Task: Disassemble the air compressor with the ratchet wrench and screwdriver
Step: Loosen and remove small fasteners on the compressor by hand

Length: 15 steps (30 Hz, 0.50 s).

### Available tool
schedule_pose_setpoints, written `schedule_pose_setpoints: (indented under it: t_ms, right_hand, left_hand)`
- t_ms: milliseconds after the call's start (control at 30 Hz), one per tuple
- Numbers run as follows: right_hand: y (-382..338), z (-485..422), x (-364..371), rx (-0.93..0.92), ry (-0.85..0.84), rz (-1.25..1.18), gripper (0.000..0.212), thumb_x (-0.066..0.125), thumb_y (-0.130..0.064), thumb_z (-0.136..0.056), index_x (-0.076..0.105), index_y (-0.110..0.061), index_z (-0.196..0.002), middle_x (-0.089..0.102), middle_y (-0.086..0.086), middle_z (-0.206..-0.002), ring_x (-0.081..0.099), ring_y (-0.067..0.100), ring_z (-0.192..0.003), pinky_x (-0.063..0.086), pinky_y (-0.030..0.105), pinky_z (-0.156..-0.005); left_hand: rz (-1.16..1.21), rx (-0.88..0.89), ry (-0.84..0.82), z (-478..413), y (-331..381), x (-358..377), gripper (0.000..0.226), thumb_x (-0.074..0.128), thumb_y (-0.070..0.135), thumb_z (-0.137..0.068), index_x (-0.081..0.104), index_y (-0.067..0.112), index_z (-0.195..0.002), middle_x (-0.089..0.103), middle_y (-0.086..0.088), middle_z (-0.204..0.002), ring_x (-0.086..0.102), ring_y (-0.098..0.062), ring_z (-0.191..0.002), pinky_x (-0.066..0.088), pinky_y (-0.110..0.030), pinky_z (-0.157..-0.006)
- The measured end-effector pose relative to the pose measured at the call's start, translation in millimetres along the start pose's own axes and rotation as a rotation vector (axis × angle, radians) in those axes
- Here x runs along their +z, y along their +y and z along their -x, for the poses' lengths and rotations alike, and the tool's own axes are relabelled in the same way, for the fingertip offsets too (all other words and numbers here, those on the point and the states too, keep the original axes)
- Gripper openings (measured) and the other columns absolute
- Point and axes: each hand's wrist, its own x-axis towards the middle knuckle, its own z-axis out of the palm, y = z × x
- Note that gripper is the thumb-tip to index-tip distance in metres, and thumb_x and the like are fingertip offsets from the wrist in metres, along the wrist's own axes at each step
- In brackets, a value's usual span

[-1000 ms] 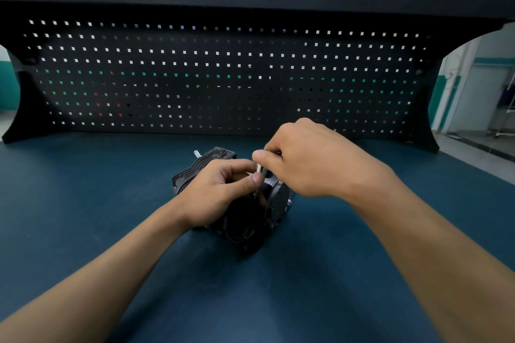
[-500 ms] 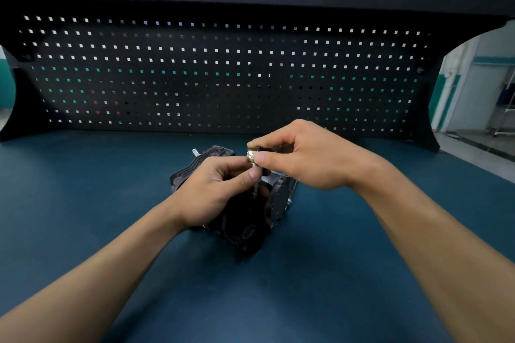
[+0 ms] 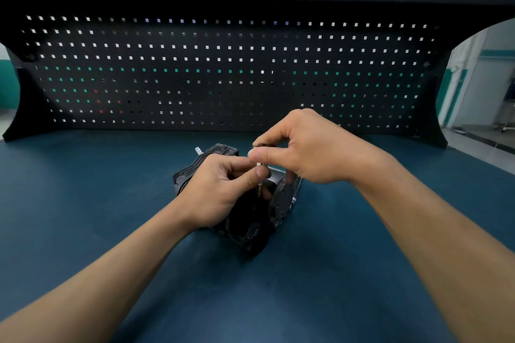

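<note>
- Two bare hands worked at one black metal air compressor (image 3: 206, 161). It lay near the middle of the dark blue-green table top (image 3: 111, 217), in front of the black board full of little square holes (image 3: 223, 78).
- The step in hand looked like lifting a thin silver metal bolt (image 3: 259, 188) up and out of the compressor by hand.
- To do it well, I think the bolt should go straight up along its own line, not sideways, so it would not catch in its hole.
- The pull should be slow and gentle, since a bolt this thin could slip from the fingertips and roll away.
- The other hand should press the compressor down so it did not lift or turn with the bolt.
- The right hand (image 3: 315, 147) was closed to a small pinch. Its thumb (image 3: 264, 154) and first finger held the top end of the bolt, and its other fingers were curled under.
- The left hand (image 3: 220, 192) was curled over the top of the compressor and held it in place, with its thumb (image 3: 257, 172) against the side of the bolt.
- The low end of the bolt sat down between the compressor's parts. I could not tell whether it was screwed in or loose.
- One small silver stub (image 3: 198, 150) stuck out of the far end of the compressor, and no hand touched it.
</note>
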Motion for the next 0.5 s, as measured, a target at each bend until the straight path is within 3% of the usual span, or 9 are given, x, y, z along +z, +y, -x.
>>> schedule_pose_setpoints:
  t_ms: [33, 100, 167, 200, 233, 300, 367, 400, 500]
  right_hand:
    - [-3, 0, 0, 0.014, 0.018, 0.049, 0.03, 0.064, -0.048, -0.093, 0.076, -0.029, -0.073, 0.068, 0.0, -0.059, 0.063, 0.016, -0.051, 0.06, 0.049, -0.071]
    - [-9, 1, 1, 0.066, 0.049, 0.129, 0.036, 0.064, -0.054, -0.091, 0.075, -0.028, -0.069, 0.062, -0.003, -0.052, 0.055, 0.011, -0.046, 0.055, 0.055, -0.091]
    - [-15, 2, 2, 0.116, 0.076, 0.172, 0.038, 0.064, -0.058, -0.089, 0.076, -0.028, -0.071, 0.061, -0.005, -0.051, 0.059, 0.01, -0.053, 0.05, 0.052, -0.1]
    - [-17, 3, 2, 0.134, 0.092, 0.188, 0.039, 0.065, -0.059, -0.088, 0.077, -0.026, -0.072, 0.061, -0.005, -0.052, 0.06, 0.011, -0.056, 0.053, 0.046, -0.095]
    - [-19, 3, 2, 0.147, 0.112, 0.209, 0.04, 0.066, -0.06, -0.087, 0.077, -0.024, -0.072, 0.059, -0.004, -0.051, 0.057, 0.012, -0.054, 0.055, 0.037, -0.08]
    - [-24, 3, 3, 0.168, 0.151, 0.266, 0.044, 0.068, -0.06, -0.084, 0.076, -0.018, -0.071, 0.053, -0.004, -0.049, 0.047, 0.013, -0.048, 0.041, 0.03, -0.053]
    - [-28, 4, 3, 0.195, 0.177, 0.325, 0.047, 0.069, -0.062, -0.082, 0.073, -0.017, -0.07, 0.052, -0.004, -0.054, 0.049, 0.015, -0.053, 0.032, 0.027, -0.05]
    - [-29, 5, 4, 0.206, 0.192, 0.35, 0.047, 0.069, -0.064, -0.081, 0.07, -0.018, -0.069, 0.053, -0.004, -0.058, 0.052, 0.016, -0.059, 0.032, 0.028, -0.05]
    - [-33, 6, 5, 0.214, 0.238, 0.399, 0.05, 0.067, -0.065, -0.082, 0.057, -0.02, -0.062, 0.051, -0.004, -0.064, 0.054, 0.018, -0.069, 0.031, 0.028, -0.052]
  left_hand:
    - [0.004, 0.002, 0.004, 0, -1, 0, 0.035, 0.063, 0.048, -0.087, 0.079, 0.019, -0.097, 0.077, -0.001, -0.086, 0.068, -0.01, -0.079, 0.054, -0.027, -0.074]
    - [0.02, 0.007, 0.008, -1, -1, 1, 0.03, 0.064, 0.047, -0.086, 0.08, 0.024, -0.095, 0.074, 0.007, -0.078, 0.063, -0.005, -0.072, 0.05, -0.02, -0.067]
    - [0.018, 0.012, 0.009, 0, -1, 1, 0.026, 0.063, 0.043, -0.088, 0.079, 0.023, -0.093, 0.069, 0.012, -0.07, 0.056, -0.002, -0.065, 0.045, -0.018, -0.062]
    - [0.013, 0.01, 0.011, 0, -1, 1, 0.026, 0.063, 0.042, -0.088, 0.079, 0.021, -0.093, 0.068, 0.012, -0.07, 0.056, -0.002, -0.065, 0.045, -0.018, -0.061]
    - [0.007, 0.007, 0.015, 0, 0, 1, 0.027, 0.063, 0.04, -0.089, 0.079, 0.019, -0.095, 0.07, 0.01, -0.072, 0.057, -0.004, -0.066, 0.046, -0.021, -0.063]
    - [0.0, 0.003, 0.022, -1, 0, 2, 0.031, 0.063, 0.036, -0.09, 0.078, 0.011, -0.101, 0.076, -0.001, -0.086, 0.068, -0.018, -0.075, 0.055, -0.033, -0.072]
    - [-0.004, -0.001, 0.01, -1, 0, 2, 0.034, 0.064, 0.033, -0.094, 0.076, 0.003, -0.104, 0.076, -0.014, -0.098, 0.07, -0.037, -0.091, 0.056, -0.048, -0.085]
    - [-0.006, -0.005, 0.003, -2, 1, 3, 0.033, 0.064, 0.032, -0.095, 0.075, 0.002, -0.103, 0.075, -0.016, -0.098, 0.07, -0.039, -0.092, 0.056, -0.05, -0.086]
    - [-0.004, -0.008, 0.004, -2, 2, 3, 0.03, 0.062, 0.031, -0.092, 0.076, 0.004, -0.095, 0.074, -0.008, -0.081, 0.069, -0.022, -0.075, 0.057, -0.039, -0.073]
